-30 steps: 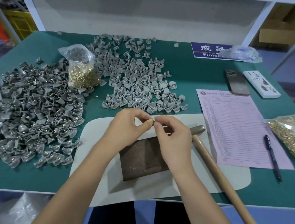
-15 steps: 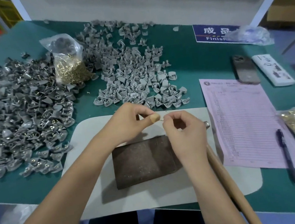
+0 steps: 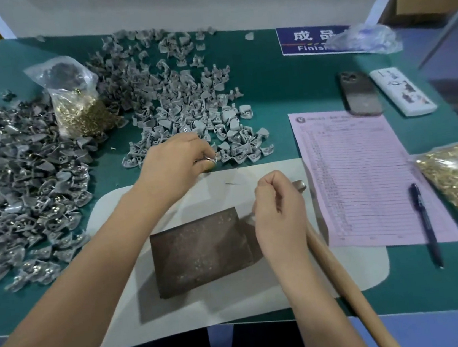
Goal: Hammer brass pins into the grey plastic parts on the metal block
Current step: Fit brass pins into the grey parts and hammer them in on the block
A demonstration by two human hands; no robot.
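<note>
The left hand (image 3: 176, 162) pinches a grey part (image 3: 211, 161) at the near edge of the loose pile (image 3: 196, 125). The right hand (image 3: 280, 213) is curled; what it holds is unclear. The metal block (image 3: 202, 251) lies between the 2 forearms, the hammer (image 3: 337, 269) under the right wrist.

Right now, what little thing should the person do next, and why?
Probably bring a grey part back onto the metal block: the left hand is at the pile's near edge, the block is bare, and the hammer lies unheld.
</note>
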